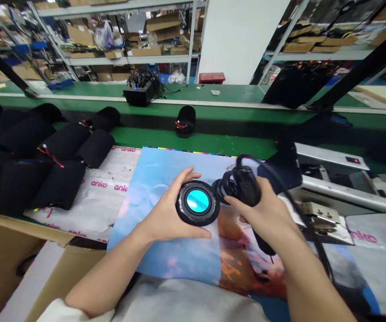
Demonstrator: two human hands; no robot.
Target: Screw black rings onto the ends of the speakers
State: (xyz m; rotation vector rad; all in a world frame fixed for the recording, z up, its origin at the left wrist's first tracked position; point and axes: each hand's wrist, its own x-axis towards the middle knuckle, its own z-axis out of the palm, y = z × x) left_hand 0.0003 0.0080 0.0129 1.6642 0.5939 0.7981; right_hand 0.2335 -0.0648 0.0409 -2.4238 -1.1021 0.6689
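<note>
My left hand [174, 208] is wrapped around the side of a round black speaker [198, 219], whose shiny cyan centre faces up towards me. Close to its right rim, my right hand [268, 210] grips a black corded device [249, 185] with a rounded, ring-like end. A thick black cable loops from it over my right wrist. I cannot tell whether the device touches the speaker. Below both hands lies a printed poster sheet [136, 241], light blue on the left with orange and red figures to the right.
Several black fabric-covered cylinders [64, 136] with wires crowd the left. One more black cylinder [186, 120] stands on the green belt [220, 145]. A silver metal machine [340, 179] is at right. An open cardboard box [86, 264] sits at lower left; a black wired box [141, 91] is behind.
</note>
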